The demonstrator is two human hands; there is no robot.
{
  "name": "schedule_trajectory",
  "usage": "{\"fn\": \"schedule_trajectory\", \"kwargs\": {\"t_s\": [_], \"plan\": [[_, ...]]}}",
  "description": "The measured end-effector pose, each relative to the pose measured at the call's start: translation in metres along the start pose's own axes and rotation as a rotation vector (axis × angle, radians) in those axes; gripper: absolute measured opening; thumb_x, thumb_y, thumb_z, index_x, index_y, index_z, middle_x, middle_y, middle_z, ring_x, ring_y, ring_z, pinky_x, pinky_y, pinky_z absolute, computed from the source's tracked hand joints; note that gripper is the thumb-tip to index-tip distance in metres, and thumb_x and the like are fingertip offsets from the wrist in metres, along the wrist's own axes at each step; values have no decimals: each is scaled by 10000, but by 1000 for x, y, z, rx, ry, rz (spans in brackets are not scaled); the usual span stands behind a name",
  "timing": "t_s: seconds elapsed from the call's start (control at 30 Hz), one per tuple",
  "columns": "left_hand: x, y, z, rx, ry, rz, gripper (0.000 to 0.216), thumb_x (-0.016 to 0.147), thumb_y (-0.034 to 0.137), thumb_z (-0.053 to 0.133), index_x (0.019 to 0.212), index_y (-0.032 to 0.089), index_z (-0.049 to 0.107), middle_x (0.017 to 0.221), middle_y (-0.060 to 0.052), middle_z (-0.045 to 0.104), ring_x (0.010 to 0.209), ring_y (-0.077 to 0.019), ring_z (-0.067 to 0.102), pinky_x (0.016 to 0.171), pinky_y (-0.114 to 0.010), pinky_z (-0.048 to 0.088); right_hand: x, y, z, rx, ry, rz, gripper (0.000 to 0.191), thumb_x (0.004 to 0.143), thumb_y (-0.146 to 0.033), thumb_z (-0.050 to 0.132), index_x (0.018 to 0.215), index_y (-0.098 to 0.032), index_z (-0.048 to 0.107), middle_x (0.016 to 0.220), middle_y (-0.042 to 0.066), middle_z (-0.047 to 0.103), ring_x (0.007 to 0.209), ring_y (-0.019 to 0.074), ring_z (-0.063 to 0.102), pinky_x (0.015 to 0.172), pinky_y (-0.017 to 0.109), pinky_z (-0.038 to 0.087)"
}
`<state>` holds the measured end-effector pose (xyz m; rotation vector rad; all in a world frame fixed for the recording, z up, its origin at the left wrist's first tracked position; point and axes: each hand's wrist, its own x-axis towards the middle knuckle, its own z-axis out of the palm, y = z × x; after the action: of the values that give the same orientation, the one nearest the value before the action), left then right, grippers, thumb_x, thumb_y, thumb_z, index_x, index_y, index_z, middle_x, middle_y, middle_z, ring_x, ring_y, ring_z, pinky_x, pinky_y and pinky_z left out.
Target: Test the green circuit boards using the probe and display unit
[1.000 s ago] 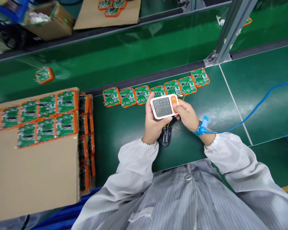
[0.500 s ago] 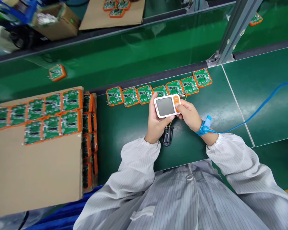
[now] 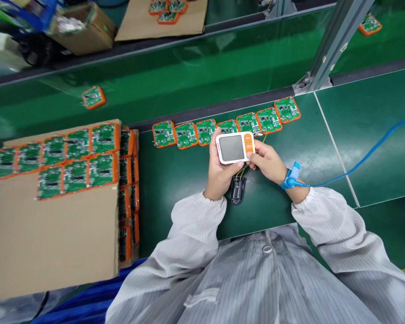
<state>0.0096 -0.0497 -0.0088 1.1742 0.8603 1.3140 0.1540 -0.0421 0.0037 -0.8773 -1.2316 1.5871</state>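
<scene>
A white handheld device with a blank grey screen [image 3: 231, 148] and orange buttons [image 3: 248, 138] is held up over the bench, screen facing me. My left hand [image 3: 220, 173] grips its left side and lower edge, thumb along the bottom. At the right end, my right hand [image 3: 269, 163] is closed on the device, its thumb at the lowest button; the fingers behind are partly hidden. Yellow wires [image 3: 243, 171] run below the device to a black battery holder [image 3: 237, 190] lying on the bench. A blue wrist strap [image 3: 290, 177] circles my right wrist.
Behind the device runs a row of green circuit boards in orange frames [image 3: 268, 120]. On the left, more boards [image 3: 103, 170] lie on a cardboard sheet [image 3: 70, 234] over stacked layers. A metal post [image 3: 337, 49] rises at the back right. A blue cord [image 3: 374, 153] crosses the right side.
My right thumb has slid down from the middle of the orange buttons to the lowest one. The device stays in both hands, and the view has shifted slightly.
</scene>
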Motion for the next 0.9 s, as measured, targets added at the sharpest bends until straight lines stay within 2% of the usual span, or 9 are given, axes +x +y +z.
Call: {"fn": "schedule_trajectory", "kwargs": {"t_s": [0.17, 0.3, 0.6, 0.7, 0.77, 0.83, 0.9], "plan": [[-1, 1, 1, -9, 14, -21, 941, 634, 407, 808, 1427, 385, 302, 1256, -47, 513, 1058, -211, 580, 841, -272, 515, 0, 0, 1, 4, 24, 14, 191, 791, -343, 597, 830, -171, 523, 594, -67, 485, 482, 46, 418, 450, 172, 354], [-2, 2, 2, -45, -18, -45, 883, 643, 355, 808, 1396, 386, 350, 1205, -46, 531, 1002, -200, 593, 806, -275, 528, 0, -2, 2, 6, 95, 27, 272, 819, -423, 551, 717, -174, 505, 532, -62, 483, 441, 49, 414, 418, 170, 346], [-2, -5, -1, -8, -56, -59, 850, 630, 341, 816, 1371, 355, 399, 1213, -43, 535, 1057, -204, 580, 867, -278, 511, -1, -2, 2, -122, 256, 59, 512, 825, -641, 483, 597, -182, 472, 468, -42, 440, 420, 67, 385, 394, 200, 305], [-1, -5, 1, -29, -40, -69, 817, 627, 315, 818, 1346, 338, 431, 1220, -39, 540, 1083, -202, 572, 894, -273, 496, -1, -3, -3, -273, 305, -15, 545, 871, -651, 380, 594, -189, 465, 517, -18, 454, 489, 98, 426, 472, 234, 358], [0, -4, 1, -45, -12, -71, 814, 617, 296, 820, 1337, 333, 441, 1230, -35, 541, 1097, -202, 565, 888, -262, 495, -2, -5, -8, -463, 378, -114, 538, 922, -604, 296, 653, -188, 506, 606, 14, 504, 591, 134, 480, 583, 275, 411], [2, -2, 0, -75, 5, -87, 816, 604, 266, 813, 1330, 335, 448, 1242, -30, 541, 1084, -200, 568, 836, -243, 509, -1, -7, -15, -682, 462, -219, 496, 952, -542, 265, 798, -183, 569, 766, 59, 565, 757, 182, 524, 729, 329, 431], [4, 0, -2, -118, 4, -122, 800, 608, 235, 782, 1330, 335, 451, 1233, -26, 550, 1014, -183, 590, 738, -217, 520, 1, -7, -22, -890, 490, -278, 428, 956, -497, 301, 981, -180, 588, 965, 108, 571, 958, 235, 508, 856, 386, 404]]}}
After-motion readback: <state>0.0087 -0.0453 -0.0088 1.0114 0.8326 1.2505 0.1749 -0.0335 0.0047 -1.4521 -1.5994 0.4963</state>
